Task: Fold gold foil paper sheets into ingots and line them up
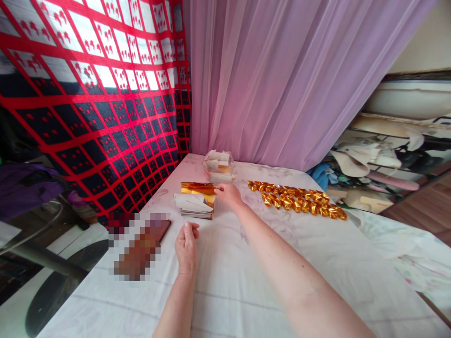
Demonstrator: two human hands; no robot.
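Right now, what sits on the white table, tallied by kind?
Stacks of gold foil sheets: 1
Stacks of white paper sheets: 1
Clear bags of paper: 1
Rows of folded gold pieces, individual pieces too many to tell: 1
Dark flat object, blurred: 1
Total: 5

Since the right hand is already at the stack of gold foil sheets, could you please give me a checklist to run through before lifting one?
1. Right hand reaches the shiny gold foil sheet stack: ok, fingertips at its right edge.
2. Single sheet pinched: cannot tell, the fingertips are too small to see.
3. Left hand free: ok, it rests on the white cloth-covered table, holding nothing visible.
4. Fanned white paper sheets clear of the grip: ok, they lie in front of the gold stack.
5. Row of folded gold foil pieces out of the arm's way: ok, it lies to the right.
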